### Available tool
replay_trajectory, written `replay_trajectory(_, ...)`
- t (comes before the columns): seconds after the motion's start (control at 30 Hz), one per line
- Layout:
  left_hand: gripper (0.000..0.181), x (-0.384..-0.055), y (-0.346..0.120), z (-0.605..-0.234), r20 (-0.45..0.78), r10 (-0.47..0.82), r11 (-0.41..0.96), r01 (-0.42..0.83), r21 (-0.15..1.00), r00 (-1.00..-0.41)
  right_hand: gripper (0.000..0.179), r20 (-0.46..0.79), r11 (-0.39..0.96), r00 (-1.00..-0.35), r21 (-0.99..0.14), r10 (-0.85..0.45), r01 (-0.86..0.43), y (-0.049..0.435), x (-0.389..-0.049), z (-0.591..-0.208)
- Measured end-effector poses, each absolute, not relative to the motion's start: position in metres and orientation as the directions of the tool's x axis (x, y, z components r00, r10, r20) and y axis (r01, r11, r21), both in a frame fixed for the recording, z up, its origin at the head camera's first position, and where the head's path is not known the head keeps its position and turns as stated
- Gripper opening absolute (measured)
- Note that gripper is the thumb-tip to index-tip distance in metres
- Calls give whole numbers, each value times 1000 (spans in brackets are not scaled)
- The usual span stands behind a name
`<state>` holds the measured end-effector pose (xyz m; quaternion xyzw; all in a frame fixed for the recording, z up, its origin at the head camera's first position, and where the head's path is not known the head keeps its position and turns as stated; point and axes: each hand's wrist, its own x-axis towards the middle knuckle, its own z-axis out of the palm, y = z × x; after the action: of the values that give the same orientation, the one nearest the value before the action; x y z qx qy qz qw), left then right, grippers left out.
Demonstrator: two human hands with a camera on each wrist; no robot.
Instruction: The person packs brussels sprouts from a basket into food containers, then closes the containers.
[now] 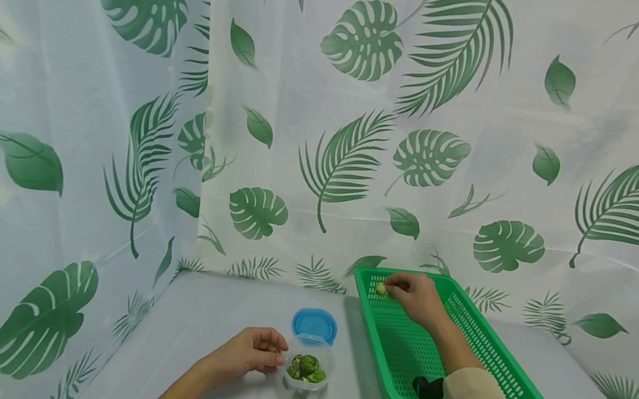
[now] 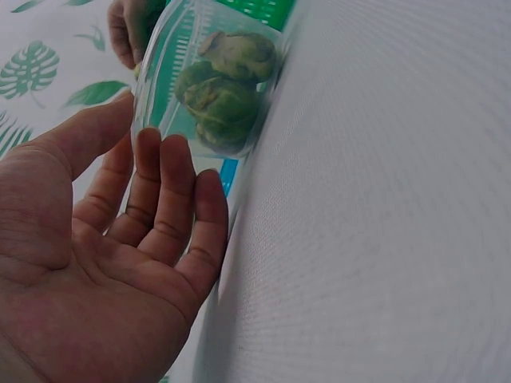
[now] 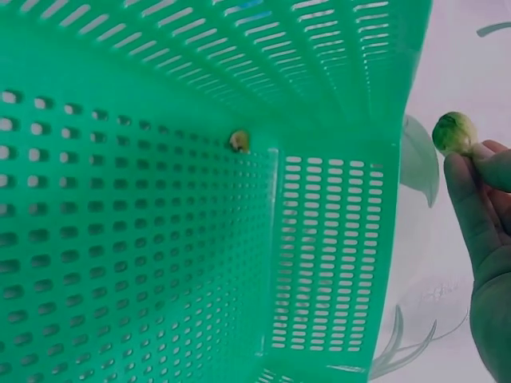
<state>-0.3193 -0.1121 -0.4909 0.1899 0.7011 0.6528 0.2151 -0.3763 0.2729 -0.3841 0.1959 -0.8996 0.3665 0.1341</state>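
A Brussels sprout (image 3: 454,133) is pinched between the thumb and fingertips of my right hand (image 1: 417,299). That hand is over the far left corner of a green plastic basket (image 1: 373,343). In the right wrist view a small yellowish piece (image 3: 239,141) lies in a corner of the basket. My left hand (image 1: 248,355) is at the left side of a clear plastic container (image 1: 328,357), its loosely bent fingers close against the wall; whether they touch is hard to tell. Several Brussels sprouts (image 2: 227,104) lie inside the container.
A blue lid (image 1: 315,325) lies on the white table (image 1: 232,296) just behind the container. A black object (image 1: 426,388) shows beside the right sleeve; I cannot tell whether it sits in the basket. Leaf-printed curtains (image 1: 337,161) hang behind and at the left.
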Motion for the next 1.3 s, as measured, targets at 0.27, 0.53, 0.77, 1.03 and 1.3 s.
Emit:
replay_trajectory(0.27, 36, -320, -112, -491, -58, 547, 76, -20, 997, -835, 16, 441, 670, -865, -570, -238, -475, 265, -377, -379)
replay_trajectory(0.53, 37, -321, -112, -492, -59, 548, 79, -18, 997, -834, 17, 522, 659, -825, -546, -216, -518, 256, -377, -372)
replay_trajectory(0.77, 37, -322, -112, -493, -59, 551, 79, -18, 997, -833, 16, 568, 630, -797, -547, -205, -551, 241, -372, -357)
replay_trajectory(1.03, 40, -323, -112, -493, -54, 553, 72, -16, 997, -831, 15, 632, 564, -752, -557, -189, -610, 226, -364, -344)
replay_trajectory(1.3, 36, -321, -112, -492, -51, 549, 78, -9, 997, -834, 13, 700, 424, -689, -576, -187, -699, 214, -354, -335)
